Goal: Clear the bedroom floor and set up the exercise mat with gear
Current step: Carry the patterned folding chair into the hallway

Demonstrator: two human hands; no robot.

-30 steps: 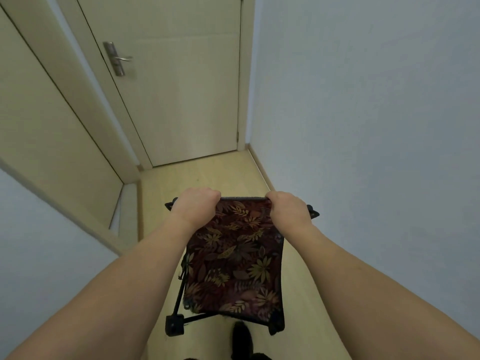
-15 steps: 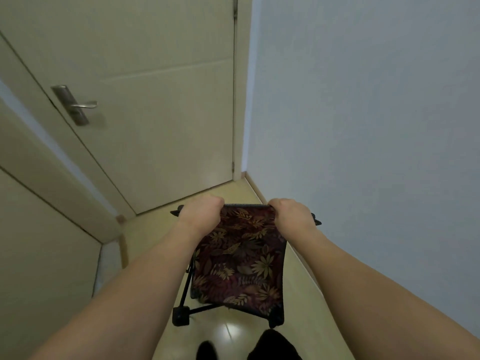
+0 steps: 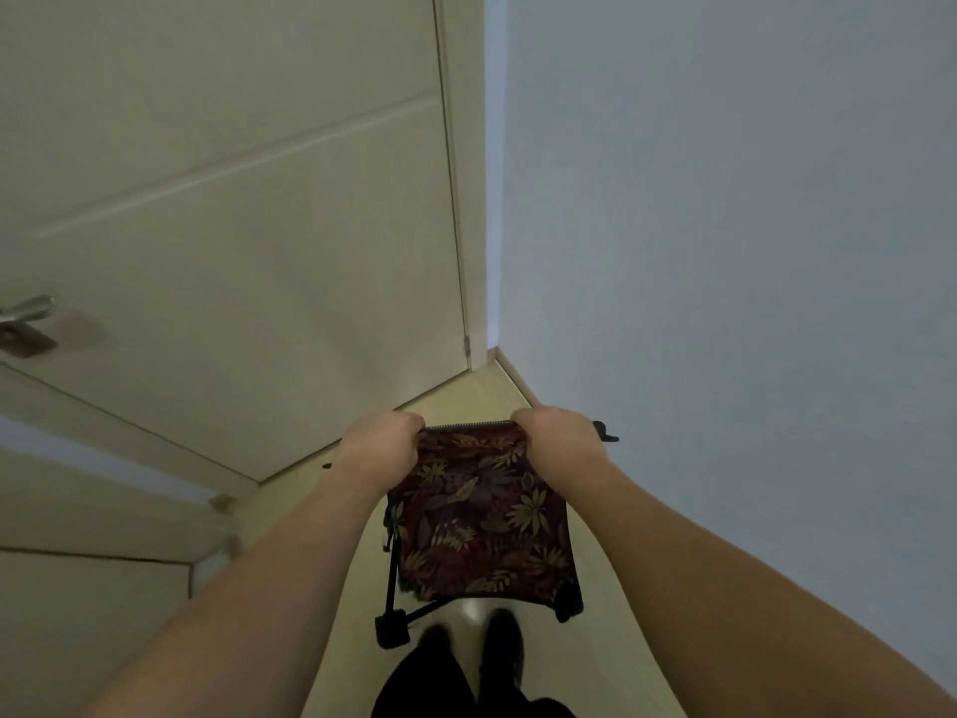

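A small folding chair with dark red leaf-patterned fabric and a black frame hangs in front of me, above the pale wooden floor. My left hand grips the left end of its top edge. My right hand grips the right end. Both fists are closed over the fabric rim. The black legs and feet of the chair dangle just ahead of my dark shoes.
A closed beige door with a metal handle stands close ahead on the left. A pale blue wall runs along the right with a skirting board. The passage between them is narrow.
I have walked toward the door carrying the chair; the door is larger and nearer, its handle has slid to the left edge. Both hands keep the same grip.
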